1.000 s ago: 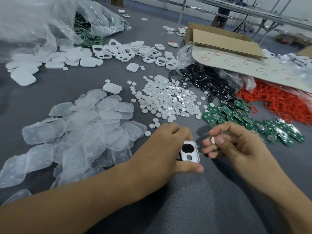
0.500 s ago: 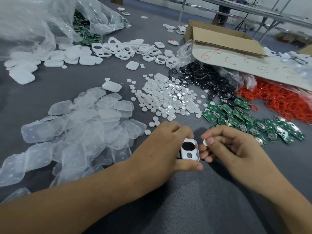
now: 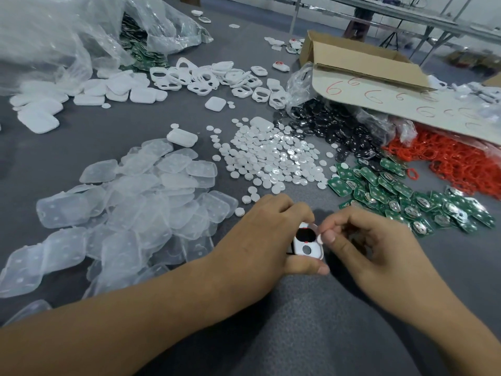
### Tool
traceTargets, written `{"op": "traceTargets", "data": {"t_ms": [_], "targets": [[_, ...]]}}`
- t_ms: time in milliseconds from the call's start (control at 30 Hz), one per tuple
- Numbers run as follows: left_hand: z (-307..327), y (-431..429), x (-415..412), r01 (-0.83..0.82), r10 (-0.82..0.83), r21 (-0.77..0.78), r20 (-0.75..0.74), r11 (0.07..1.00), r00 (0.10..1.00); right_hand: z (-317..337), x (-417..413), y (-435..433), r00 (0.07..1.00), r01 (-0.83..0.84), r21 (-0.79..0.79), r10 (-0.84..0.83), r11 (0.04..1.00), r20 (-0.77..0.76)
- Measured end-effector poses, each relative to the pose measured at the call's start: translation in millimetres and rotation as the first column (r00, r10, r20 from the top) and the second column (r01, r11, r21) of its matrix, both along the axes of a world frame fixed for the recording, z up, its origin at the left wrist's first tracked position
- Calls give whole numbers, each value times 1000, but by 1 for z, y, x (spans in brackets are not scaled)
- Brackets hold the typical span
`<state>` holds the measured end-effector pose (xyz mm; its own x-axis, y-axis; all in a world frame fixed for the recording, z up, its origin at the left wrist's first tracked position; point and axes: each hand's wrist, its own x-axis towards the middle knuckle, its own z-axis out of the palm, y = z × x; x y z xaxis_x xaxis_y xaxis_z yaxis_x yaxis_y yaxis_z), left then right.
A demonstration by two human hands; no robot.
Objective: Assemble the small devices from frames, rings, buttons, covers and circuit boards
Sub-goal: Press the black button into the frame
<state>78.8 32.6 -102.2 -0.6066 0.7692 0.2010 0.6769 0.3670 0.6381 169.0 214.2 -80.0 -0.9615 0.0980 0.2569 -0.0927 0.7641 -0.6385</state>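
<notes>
My left hand point(image 3: 267, 234) grips a small white frame point(image 3: 307, 245) just above the grey table. A black button fills the frame's larger hole and a red ring edges it; the smaller hole is open. My right hand point(image 3: 363, 245) pinches a small white round button point(image 3: 320, 238) between thumb and forefinger, right at the frame's right edge. Loose white buttons point(image 3: 273, 158), black buttons point(image 3: 333, 128), red rings point(image 3: 455, 161), green circuit boards point(image 3: 401, 194), clear covers point(image 3: 141, 196) and white frames point(image 3: 217, 80) lie in piles beyond my hands.
An open cardboard box point(image 3: 363, 63) with red marks lies at the back right. White back shells point(image 3: 89, 96) and a crumpled plastic bag point(image 3: 54, 36) fill the back left. Another table's metal legs point(image 3: 295, 12) stand behind.
My right hand has moved left with the white button, from a short gap away to the frame's edge. My left hand keeps holding the frame in about the same place.
</notes>
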Motion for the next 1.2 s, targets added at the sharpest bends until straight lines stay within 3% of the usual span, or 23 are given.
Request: {"op": "traceTargets", "data": {"t_ms": [200,567,900,1200], "targets": [[2,1,0,6,-6,12,-5,1000,1000,-1,-2,-7,1000,-20,181,24,983,-19],[2,3,-1,-1,1,-4,34,1000,999,-6,-4,-19,983,168,-150,-153,974,106],[2,3,-6,-13,14,-31,36,999,999,-11,-5,-27,956,280,-96,-268,955,120],[7,0,-6,-11,13,-24,84,1000,996,-8,-3,-23,966,246,-155,-229,957,120]]}}
